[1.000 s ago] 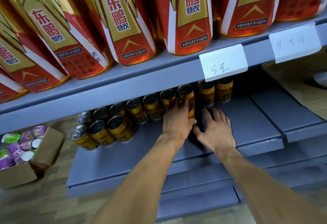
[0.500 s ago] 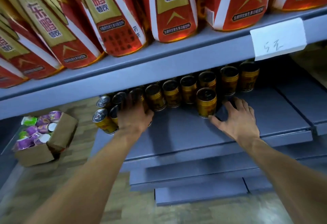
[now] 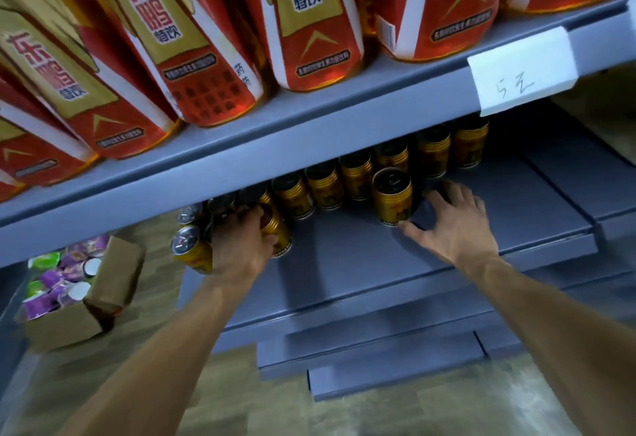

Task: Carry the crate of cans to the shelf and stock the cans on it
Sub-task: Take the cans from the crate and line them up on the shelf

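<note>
Cans, small gold metal cylinders [image 3: 358, 177], already stand in a row at the back of the grey steel shelf [image 3: 344, 263]. From the head view, the left hand [image 3: 241, 246] grasps a front can [image 3: 275, 229]; the right hand [image 3: 454, 218] lies released, thumb touching a lone forward can [image 3: 392, 194]. No crate shows, so stocking looks mostly done, tidying left.

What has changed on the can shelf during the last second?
The left hand moved left along the row and now grips a gold can there. The right hand let go, resting open beside the front can. The back row stayed.
</note>
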`<state>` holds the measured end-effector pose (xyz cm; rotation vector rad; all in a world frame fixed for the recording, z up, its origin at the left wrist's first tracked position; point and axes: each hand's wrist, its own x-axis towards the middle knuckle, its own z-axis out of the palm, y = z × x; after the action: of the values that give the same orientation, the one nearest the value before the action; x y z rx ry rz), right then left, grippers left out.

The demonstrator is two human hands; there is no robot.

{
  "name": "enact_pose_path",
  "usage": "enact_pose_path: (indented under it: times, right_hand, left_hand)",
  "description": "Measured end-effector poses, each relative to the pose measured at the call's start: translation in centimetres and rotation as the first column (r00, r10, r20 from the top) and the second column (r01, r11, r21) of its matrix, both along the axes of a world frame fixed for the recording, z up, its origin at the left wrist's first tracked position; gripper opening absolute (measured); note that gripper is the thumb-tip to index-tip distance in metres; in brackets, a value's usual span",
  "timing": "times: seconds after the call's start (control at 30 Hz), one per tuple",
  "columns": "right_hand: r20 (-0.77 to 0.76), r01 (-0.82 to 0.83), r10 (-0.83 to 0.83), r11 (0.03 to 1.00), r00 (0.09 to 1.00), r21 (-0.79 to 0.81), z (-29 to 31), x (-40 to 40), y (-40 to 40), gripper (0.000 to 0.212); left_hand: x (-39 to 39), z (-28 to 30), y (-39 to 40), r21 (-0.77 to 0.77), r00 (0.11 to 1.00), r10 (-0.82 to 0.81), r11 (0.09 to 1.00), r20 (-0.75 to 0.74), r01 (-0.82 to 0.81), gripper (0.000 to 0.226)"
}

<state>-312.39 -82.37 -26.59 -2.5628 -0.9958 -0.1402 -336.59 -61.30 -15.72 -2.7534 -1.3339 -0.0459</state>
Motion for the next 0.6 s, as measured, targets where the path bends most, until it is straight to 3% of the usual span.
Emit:
enact_pose_path:
  times: [0.3,0.5,0.6]
  right_hand:
    - [0.011,0.034,-0.034,0.999,0.999,-0.004,0.1,-0.2,0.2,0.083]
    - [0.021,0.033,-0.032,0.999,0.999,-0.011,-0.5,0.4,-0.9,0.079]
    - [0.008,0.041,-0.041,0.999,0.999,-0.002,-0.8,0.3,-1.4,0.080]
  left_hand:
    - [1.3,0.2,-0.4,-0.058,0.995,0.023,0.998,0.097,-0.017,0.048]
    - [2.4,-1.1,-1.6,-0.021,0.996,0.018,1.000,0.086,-0.016,0.046]
    - [2.7,-1.0,-2.1,0.002,1.000,-0.001,1.000,0.000,0.001,0.046]
